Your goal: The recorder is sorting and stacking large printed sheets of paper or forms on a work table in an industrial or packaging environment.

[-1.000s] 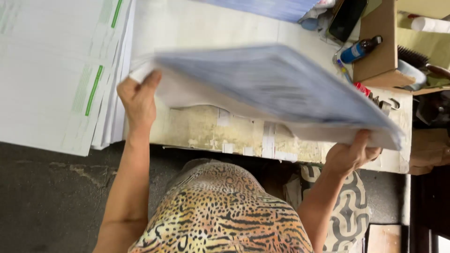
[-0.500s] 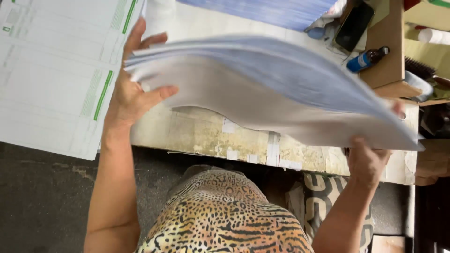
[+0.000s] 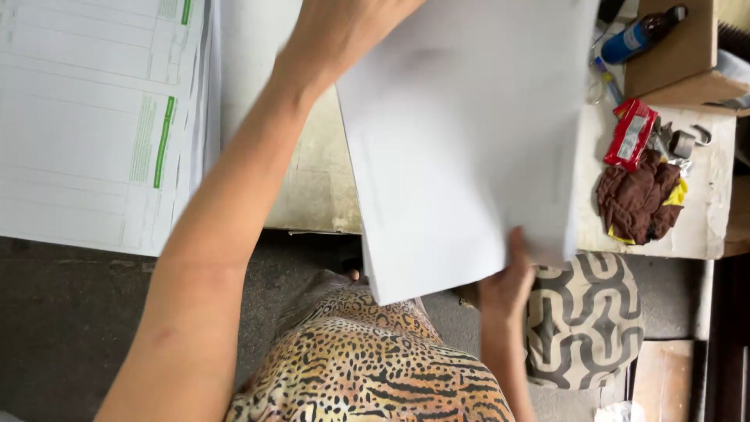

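holding a thick stack of white paper sheets (image 3: pixel 461 148) up on edge between both hands, blank face toward the camera, over the near edge of the tabletop (image 3: pixel 312 180).

- right hand (image 3: pixel 506 283): at the stack's lower edge, thumb laid up the front face, other fingers behind the sheets. grip reads as pinching the stack, likely carrying its weight from below.
- left hand (image 3: pixel 344 31): at the stack's upper left corner, forearm running up across the frame. fingers run off the top of the frame and behind the paper, so can't tell whether that grip is closed on the sheets or just steadying them.
- two-point hold at opposite ends looks meant to keep a floppy stack flat and squared.

around it:
- pile of printed forms with green bars (image 3: pixel 101 117) lies flat at the left of the tabletop, edges roughly aligned, well apart from the held stack.
- right end of the tabletop: red foil packet (image 3: pixel 631 134), brown crumpled cloth (image 3: pixel 637 199) just below it, small metal bits beside.
- cardboard box (image 3: pixel 676 51) at top right, with a blue bottle (image 3: pixel 637 39) lying against its left side.
- patterned cushion (image 3: pixel 586 320) below the tabletop, leopard-print garment (image 3: pixel 359 367) at bottom centre.

hidden / unclear:
- stack covers the middle of the tabletop; whatever is under it is not visible.
- paper is motion-blurred, no print readable on the facing sheet.
- sheet count can't be judged from this angle.
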